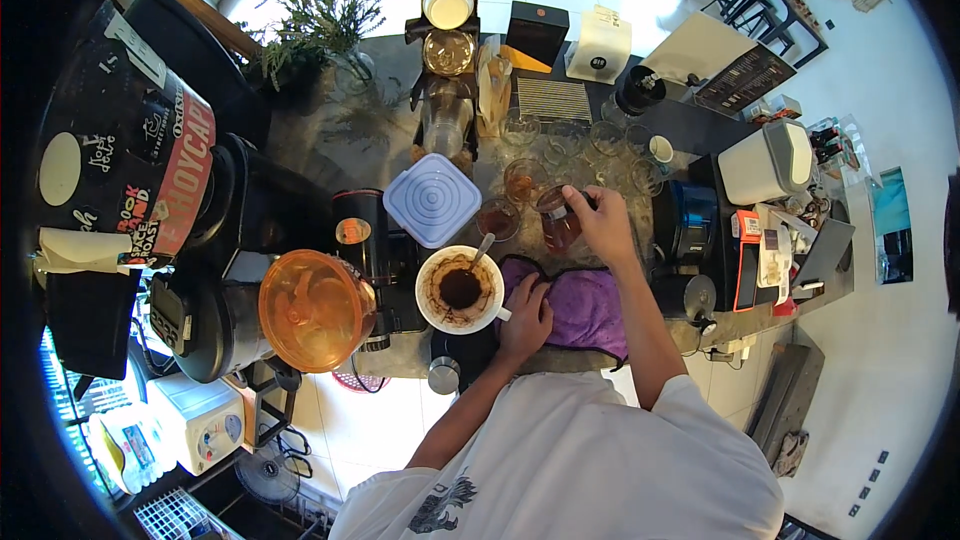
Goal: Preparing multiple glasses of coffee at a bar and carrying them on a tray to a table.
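Note:
My right hand [602, 222] is closed on the rim of a small glass jug [561, 231] with dark reddish-brown liquid in it, over the counter. My left hand [527, 317] lies on a purple cloth [585, 312], its fingers stretched over the cloth's left part. Left of that hand sits a white cup [428, 285] with dark coffee grounds and smears inside, a spoon [483, 247] leaning out of it. Beside the jug stand two glasses: one glass [497, 220] holds dark liquid, another glass [525, 180] a lighter brown one.
Several clear glasses [563, 140] stand farther back. A pale blue square lid [432, 200] and an orange tub [315, 312] are to the left. Black machines [235, 195] line the left side; a blue-black device [690, 220] stands at right. A plant [325, 20] rises at the back.

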`<state>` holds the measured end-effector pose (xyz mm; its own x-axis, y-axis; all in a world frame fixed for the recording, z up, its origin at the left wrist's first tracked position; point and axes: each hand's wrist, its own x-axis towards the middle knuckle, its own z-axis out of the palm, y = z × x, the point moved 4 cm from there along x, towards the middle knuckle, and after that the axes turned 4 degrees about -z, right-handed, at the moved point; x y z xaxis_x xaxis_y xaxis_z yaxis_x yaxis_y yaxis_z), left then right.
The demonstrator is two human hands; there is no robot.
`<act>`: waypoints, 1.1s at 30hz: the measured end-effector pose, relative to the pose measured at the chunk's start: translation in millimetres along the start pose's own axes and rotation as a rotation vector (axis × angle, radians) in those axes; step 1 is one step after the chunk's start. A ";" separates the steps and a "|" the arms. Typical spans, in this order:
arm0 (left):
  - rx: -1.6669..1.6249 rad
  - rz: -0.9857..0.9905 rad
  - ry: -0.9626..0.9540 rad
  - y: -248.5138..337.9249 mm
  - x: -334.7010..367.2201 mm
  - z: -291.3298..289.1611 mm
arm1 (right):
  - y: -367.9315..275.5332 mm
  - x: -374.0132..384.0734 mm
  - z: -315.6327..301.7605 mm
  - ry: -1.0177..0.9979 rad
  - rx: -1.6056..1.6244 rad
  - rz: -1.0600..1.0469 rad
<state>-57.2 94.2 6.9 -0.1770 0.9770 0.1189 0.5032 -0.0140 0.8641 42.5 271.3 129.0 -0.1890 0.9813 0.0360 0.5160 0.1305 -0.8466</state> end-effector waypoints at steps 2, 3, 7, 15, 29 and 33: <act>0.025 0.028 -0.006 -0.9 -1.8 0.5 | -4.2 -1.6 1.2 0.007 0.023 -0.001; 0.025 0.028 -0.007 -1.8 -1.8 1.2 | -1.2 -0.5 1.5 0.007 0.022 0.000; 0.019 0.031 -0.005 -3.2 -2.2 2.1 | 6.9 0.5 3.2 -0.043 0.013 0.036; 0.057 0.055 0.016 -4.8 -2.2 1.3 | -4.6 -7.2 3.9 -0.005 0.204 0.149; 0.049 0.053 -0.001 -0.1 0.0 -1.4 | 21.3 -30.7 -22.8 0.083 0.646 0.332; 0.036 0.035 -0.020 0.2 0.2 -0.5 | 21.0 -33.6 -37.8 0.099 0.605 0.276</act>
<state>-57.5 94.2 7.3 -0.1421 0.9801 0.1383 0.5388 -0.0406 0.8415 91.2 246.4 130.1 -0.0248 0.9794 -0.2003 -0.0301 -0.2010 -0.9791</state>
